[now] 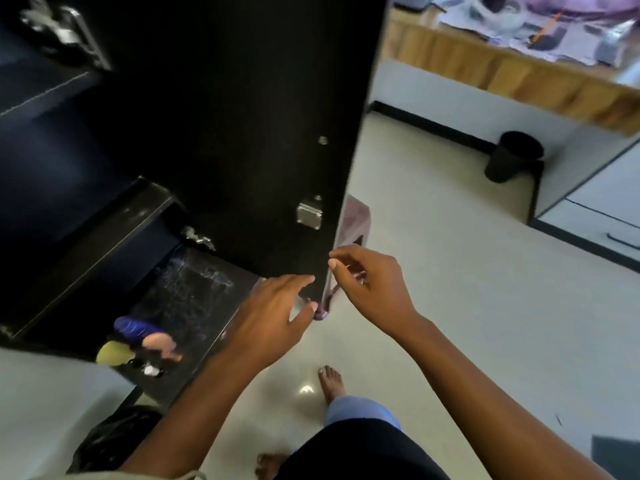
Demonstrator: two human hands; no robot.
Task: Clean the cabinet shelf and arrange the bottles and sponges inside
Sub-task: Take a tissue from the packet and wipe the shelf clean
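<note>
The black cabinet stands open, its door (pixel 263 133) swung out toward me. On the bottom shelf (pixel 201 292), which shows wet streaks, a blue item (pixel 133 328), a pink sponge (pixel 161 342) and a yellow sponge (pixel 112 353) lie near the front left, with small dark bottles (pixel 150 368) beside them. My left hand (pixel 273 313) hovers at the door's lower corner with fingers apart and nothing in it. My right hand (pixel 367 282) is by the door's outer edge, fingers loosely curled and apart, holding nothing.
A purple plastic stool (pixel 356 220) stands just behind the door edge. A black waste bin (pixel 512 155) sits against the far wall under a cluttered wooden counter (pixel 519 74). A black bag (pixel 114 438) lies on the floor at lower left. My bare feet are on the pale floor.
</note>
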